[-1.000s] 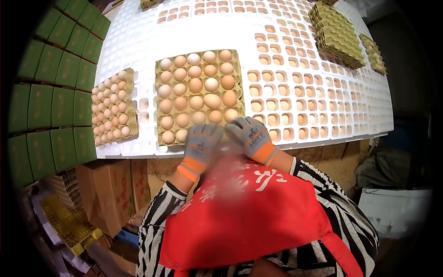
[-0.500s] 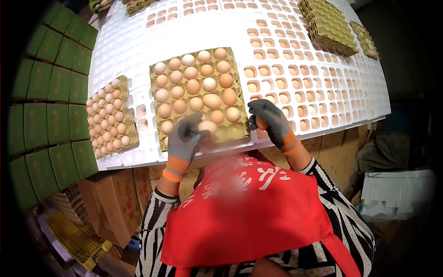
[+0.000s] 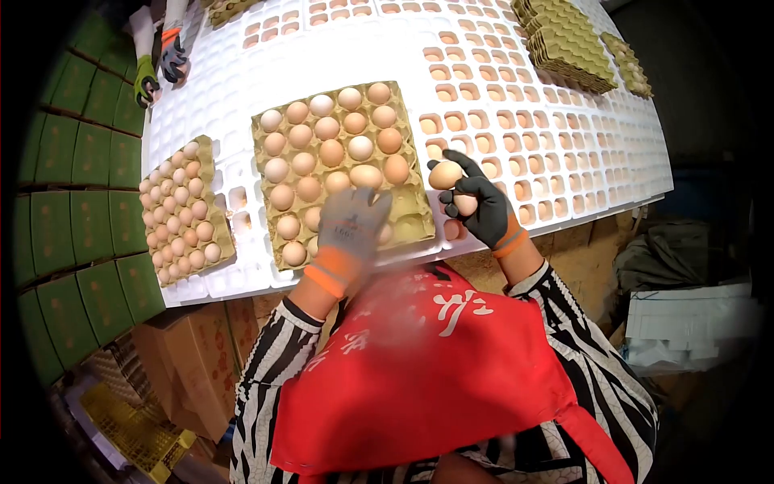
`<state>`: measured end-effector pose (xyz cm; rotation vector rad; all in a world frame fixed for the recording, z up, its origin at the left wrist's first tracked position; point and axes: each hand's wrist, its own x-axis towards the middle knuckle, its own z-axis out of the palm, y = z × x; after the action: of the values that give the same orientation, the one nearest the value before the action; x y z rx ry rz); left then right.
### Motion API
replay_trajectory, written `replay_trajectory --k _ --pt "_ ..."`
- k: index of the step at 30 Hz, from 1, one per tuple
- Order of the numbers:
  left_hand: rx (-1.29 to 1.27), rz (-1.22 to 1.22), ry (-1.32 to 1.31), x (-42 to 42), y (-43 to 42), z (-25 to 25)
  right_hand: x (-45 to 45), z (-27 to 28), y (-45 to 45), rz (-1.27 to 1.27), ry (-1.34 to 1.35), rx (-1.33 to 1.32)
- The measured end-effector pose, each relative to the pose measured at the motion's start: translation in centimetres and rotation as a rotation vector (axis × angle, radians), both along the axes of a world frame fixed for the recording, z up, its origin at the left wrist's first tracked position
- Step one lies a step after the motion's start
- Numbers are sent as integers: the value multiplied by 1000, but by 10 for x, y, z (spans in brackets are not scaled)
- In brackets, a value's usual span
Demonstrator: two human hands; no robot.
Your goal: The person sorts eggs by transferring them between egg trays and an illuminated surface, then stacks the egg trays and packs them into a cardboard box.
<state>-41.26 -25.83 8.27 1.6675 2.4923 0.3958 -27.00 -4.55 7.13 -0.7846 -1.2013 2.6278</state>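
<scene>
The right hand (image 3: 493, 218) is keeping its grip closed around an upper egg (image 3: 445, 175) and a lower egg (image 3: 465, 204), both lying leftward of its palm, beside the pulp tray's (image 3: 415, 220) right edge. The left hand (image 3: 348, 230) is hovering over the tray's near edge, its blurred grip unreadable.

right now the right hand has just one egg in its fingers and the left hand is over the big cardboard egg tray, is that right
Not quite: the head view shows two eggs in the right hand, not one. The left hand is indeed over the big cardboard egg tray.
</scene>
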Motion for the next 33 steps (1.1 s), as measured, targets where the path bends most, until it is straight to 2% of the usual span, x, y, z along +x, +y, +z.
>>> replay_trajectory --k 1,2,4,5,6,8,9,10,11,13,14,16,17,18,20,21,23,24,26,27,28,29,31,33 --pt "-86 -14 -18 -5 6 4 -3 4 3 4 25 -82" --pt "-175 -25 -38 -7 9 6 -8 6 5 63 22 9" --pt "-147 -43 -42 -10 9 3 -22 10 8 180 24 192" --pt "-136 -55 -42 -13 9 1 -29 18 6 272 -137 434" --pt "8 -8 -170 -16 4 -1 -38 11 -1 244 13 892" --pt "291 78 -426 -26 -11 -4 -48 26 -8 455 -197 1578" --pt "436 282 -894 -27 -17 -2 -52 24 -12 480 -226 1699" --pt "440 457 -1256 -36 -24 29 -57 21 -16 506 -257 1821" --pt "615 402 -1212 -39 -28 11 -62 20 -19 532 -288 1945" --pt "775 430 -1447 -43 -30 15 -72 27 -26 655 -411 1936" --pt "660 432 -1301 -44 -26 17 -74 29 -27 719 -471 1929" --pt "439 427 -1003 -48 -6 18 -71 24 -21 602 -377 1844" --pt "325 202 -498 -42 8 16 -67 18 -16 544 -332 1798" --pt "213 99 -163 -33 17 19 -63 12 -11 469 -283 1632" --pt "-145 24 177 -29 33 0 -55 -9 0 324 -187 1298" --pt "-193 26 139 -33 37 -4 -51 -21 3 199 -108 1199" --pt "-291 19 63 -38 46 0 -41 -2 3 239 -233 728" --pt "-123 82 3 -40 42 7 -36 5 4 253 -288 491" --pt "215 197 -113 -49 28 29 -22 2 0 131 -220 434" --pt "108 323 -184 -56 34 42 -16 0 -1 84 -202 398" --pt "96 290 -103 -61 36 35 -11 -3 0 43 -185 362" --pt "89 259 -18 -66 38 23 -7 -16 7 82 -100 647" --pt "51 177 202 -71 50 9 -9 -6 12 74 -168 478" --pt "-210 167 247 -66 66 9 -13 7 23 104 -168 403"
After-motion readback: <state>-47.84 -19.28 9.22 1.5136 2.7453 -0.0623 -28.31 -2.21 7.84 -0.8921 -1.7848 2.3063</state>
